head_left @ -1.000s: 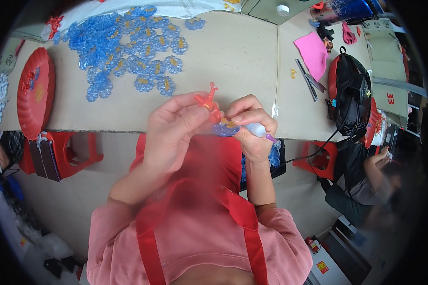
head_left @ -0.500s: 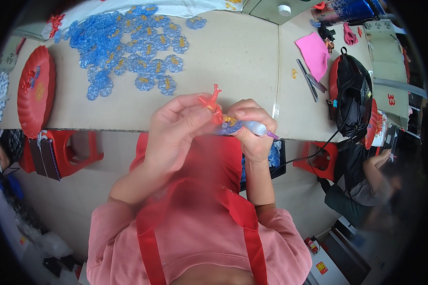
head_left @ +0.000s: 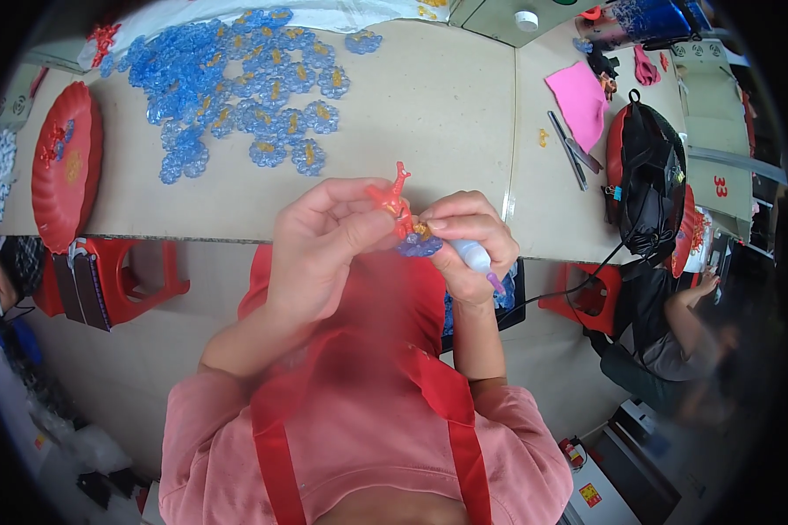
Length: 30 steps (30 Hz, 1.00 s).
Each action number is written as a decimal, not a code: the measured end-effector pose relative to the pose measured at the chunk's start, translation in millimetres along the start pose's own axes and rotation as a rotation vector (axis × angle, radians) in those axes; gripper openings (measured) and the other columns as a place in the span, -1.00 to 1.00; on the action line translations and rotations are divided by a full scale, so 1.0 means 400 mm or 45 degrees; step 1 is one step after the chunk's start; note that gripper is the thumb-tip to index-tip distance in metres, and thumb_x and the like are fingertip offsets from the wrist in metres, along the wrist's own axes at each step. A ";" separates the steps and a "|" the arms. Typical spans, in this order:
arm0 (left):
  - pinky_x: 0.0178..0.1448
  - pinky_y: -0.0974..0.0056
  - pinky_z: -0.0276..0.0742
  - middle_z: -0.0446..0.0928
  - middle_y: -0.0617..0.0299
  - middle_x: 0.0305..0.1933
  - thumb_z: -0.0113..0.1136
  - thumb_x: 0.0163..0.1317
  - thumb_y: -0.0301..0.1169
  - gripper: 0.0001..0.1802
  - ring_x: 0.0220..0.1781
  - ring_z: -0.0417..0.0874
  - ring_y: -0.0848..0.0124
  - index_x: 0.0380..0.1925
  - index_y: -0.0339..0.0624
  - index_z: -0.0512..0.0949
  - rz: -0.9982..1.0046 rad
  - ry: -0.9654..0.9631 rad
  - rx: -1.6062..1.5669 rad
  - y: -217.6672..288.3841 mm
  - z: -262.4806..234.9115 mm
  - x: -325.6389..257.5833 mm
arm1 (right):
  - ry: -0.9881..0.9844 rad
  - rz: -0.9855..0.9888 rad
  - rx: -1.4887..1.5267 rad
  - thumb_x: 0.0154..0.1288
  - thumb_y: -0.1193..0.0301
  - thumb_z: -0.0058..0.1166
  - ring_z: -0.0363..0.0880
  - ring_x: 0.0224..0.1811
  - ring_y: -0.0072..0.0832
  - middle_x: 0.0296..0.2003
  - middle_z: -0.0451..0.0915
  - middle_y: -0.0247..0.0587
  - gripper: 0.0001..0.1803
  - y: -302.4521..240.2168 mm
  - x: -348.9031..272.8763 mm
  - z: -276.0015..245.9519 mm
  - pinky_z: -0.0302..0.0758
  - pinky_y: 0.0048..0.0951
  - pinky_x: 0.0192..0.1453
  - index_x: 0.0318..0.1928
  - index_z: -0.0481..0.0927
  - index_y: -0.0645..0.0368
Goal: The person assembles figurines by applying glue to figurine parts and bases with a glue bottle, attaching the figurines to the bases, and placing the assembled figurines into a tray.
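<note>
My left hand pinches a small red long-necked animal figure between thumb and fingers, its neck pointing up. My right hand grips a blue translucent flower-shaped base with a yellow piece on top. The figure's lower end sits against or just beside this base; I cannot tell whether they touch. Tucked in the same right hand is a small white squeeze bottle with a purple tip pointing down and to the right. Both hands are just past the table's near edge, before the red apron.
Many similar blue pieces with yellow parts lie at the table's far left. A red scalloped tray stands left. To the right are a pink cloth, tweezers and a black bag. Another person's arm is far right.
The figure has come down beside the blue base, which now lies flatter. My right hand has turned slightly, so the bottle's purple tip points more downward.
</note>
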State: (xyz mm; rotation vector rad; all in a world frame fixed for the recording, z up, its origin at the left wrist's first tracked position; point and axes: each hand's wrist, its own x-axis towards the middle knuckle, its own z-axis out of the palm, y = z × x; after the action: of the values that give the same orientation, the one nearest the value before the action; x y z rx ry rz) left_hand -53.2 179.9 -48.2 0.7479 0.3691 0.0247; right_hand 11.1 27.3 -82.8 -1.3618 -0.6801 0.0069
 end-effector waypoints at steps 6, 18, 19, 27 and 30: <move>-0.03 0.25 0.52 0.52 -0.04 -0.18 0.04 0.13 -0.60 -0.75 -0.16 0.59 0.26 -0.14 -0.38 0.39 0.166 -0.117 0.168 -0.012 -0.019 -0.002 | 0.000 -0.150 -0.183 -0.16 0.66 0.21 0.54 -0.42 -0.39 -0.42 0.54 -0.10 -0.81 -0.016 0.004 0.008 0.47 -0.51 -0.38 -0.42 0.56 0.27; -0.07 0.34 0.49 0.51 0.04 -0.23 0.05 0.10 -0.70 -0.79 -0.16 0.55 0.40 -0.22 -0.46 0.39 0.197 -0.234 0.292 0.011 -0.020 -0.004 | 0.002 -0.234 -0.314 -0.17 0.63 0.22 0.53 -0.47 -0.39 -0.47 0.53 -0.15 -0.83 -0.026 -0.002 0.016 0.46 -0.52 -0.42 -0.46 0.55 0.25; -0.07 0.34 0.49 0.51 0.04 -0.23 0.05 0.10 -0.70 -0.79 -0.16 0.55 0.40 -0.22 -0.46 0.39 0.196 -0.235 0.292 0.012 -0.019 -0.004 | 0.005 -0.228 -0.317 -0.16 0.64 0.22 0.53 -0.47 -0.40 -0.47 0.53 -0.14 -0.83 -0.028 -0.003 0.017 0.46 -0.52 -0.42 -0.45 0.55 0.25; -0.07 0.35 0.47 0.52 0.05 -0.24 0.06 0.10 -0.69 -0.80 -0.17 0.55 0.42 -0.23 -0.44 0.40 0.150 -0.278 0.256 0.017 -0.023 -0.001 | 0.040 -0.210 -0.320 -0.17 0.64 0.20 0.53 -0.50 -0.42 -0.48 0.53 -0.13 -0.80 -0.038 -0.004 0.031 0.46 -0.55 -0.46 -0.42 0.56 0.22; -0.07 0.34 0.47 0.52 0.06 -0.25 0.07 0.10 -0.66 -0.80 -0.18 0.55 0.41 -0.23 -0.42 0.41 0.088 -0.254 0.235 0.012 -0.032 0.008 | -0.018 -0.254 -0.395 -0.18 0.64 0.19 0.52 -0.52 -0.44 -0.48 0.52 -0.14 -0.78 -0.035 0.005 0.026 0.46 -0.56 -0.49 -0.41 0.56 0.19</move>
State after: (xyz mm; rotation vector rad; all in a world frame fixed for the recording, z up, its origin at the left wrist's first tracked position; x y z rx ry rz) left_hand -53.9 192.2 -54.5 0.9373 0.1563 -0.0193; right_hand 2.9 34.3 -69.0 -1.5845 -0.8519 -0.2585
